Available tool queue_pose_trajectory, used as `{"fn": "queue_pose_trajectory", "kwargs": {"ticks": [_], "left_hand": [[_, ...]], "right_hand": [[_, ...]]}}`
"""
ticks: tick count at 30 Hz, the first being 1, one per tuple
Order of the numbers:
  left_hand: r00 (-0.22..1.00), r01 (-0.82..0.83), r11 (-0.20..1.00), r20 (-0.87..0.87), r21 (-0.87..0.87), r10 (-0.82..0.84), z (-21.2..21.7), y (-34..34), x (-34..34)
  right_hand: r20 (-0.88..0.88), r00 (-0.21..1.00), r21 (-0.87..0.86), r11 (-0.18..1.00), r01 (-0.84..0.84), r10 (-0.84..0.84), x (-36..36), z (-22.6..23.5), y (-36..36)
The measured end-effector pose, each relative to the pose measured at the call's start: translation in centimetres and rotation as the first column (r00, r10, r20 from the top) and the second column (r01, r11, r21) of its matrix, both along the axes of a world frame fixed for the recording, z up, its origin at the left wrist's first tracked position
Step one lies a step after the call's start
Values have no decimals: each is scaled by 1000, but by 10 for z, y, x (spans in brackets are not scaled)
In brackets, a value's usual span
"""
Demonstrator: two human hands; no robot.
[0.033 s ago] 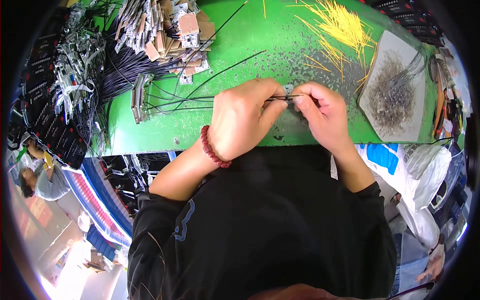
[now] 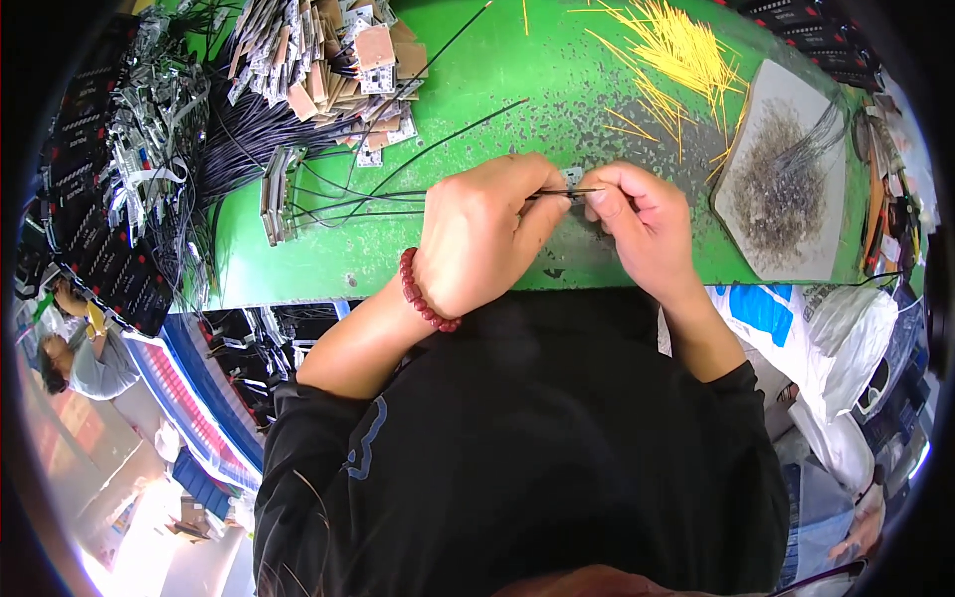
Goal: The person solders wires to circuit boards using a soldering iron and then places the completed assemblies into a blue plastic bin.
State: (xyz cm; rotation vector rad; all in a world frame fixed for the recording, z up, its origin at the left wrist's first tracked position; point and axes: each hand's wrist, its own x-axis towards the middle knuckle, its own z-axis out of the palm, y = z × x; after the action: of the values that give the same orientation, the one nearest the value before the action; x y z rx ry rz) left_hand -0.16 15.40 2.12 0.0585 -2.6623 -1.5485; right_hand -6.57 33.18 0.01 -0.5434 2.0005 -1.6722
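Note:
My left hand (image 2: 487, 234), with a dark red bead bracelet (image 2: 410, 283) at its wrist, is closed around several thin black wires (image 2: 383, 213). The wires run left to a small upright stack of circuit boards (image 2: 279, 199) on the green table. Just right of it, my right hand (image 2: 645, 224) pinches the wires' ends between thumb and forefinger. The two hands' fingertips almost meet, and the fine detail at the wire tips is too small to make out. One loose black wire (image 2: 453, 137) slants up and away behind my left hand.
A heap of circuit boards with brown backing (image 2: 328, 75) and black wires lies far left. Thin yellow sticks (image 2: 686, 55) are scattered at the far right. A pale board (image 2: 821, 214) bears dark clippings. White plastic bags (image 2: 846, 348) hang below the table's right edge. Another person (image 2: 85, 353) is at left.

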Motion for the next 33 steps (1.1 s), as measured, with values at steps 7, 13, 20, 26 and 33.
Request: {"fn": "queue_pose_trajectory", "kwargs": {"ticks": [7,13,20,26,33], "left_hand": [[1000,-24,999,2,46,24,-2,-1,1],[999,-37,999,12,14,36,-3,1,0],[996,-73,983,57,169,64,-7,-1,-1],[994,-102,981,50,163,95,-5,4,0],[998,-64,992,-7,106,66,-6,3,3]], "right_hand": [[-152,987,-45,998,51,-57,1,-3,1],[-250,967,-38,998,42,-51,3,-4,-3],[-300,951,-90,995,50,-75,4,-4,0],[-241,963,-115,989,97,-123,8,-8,-1],[-260,963,-97,994,42,-66,8,-9,1]]}}
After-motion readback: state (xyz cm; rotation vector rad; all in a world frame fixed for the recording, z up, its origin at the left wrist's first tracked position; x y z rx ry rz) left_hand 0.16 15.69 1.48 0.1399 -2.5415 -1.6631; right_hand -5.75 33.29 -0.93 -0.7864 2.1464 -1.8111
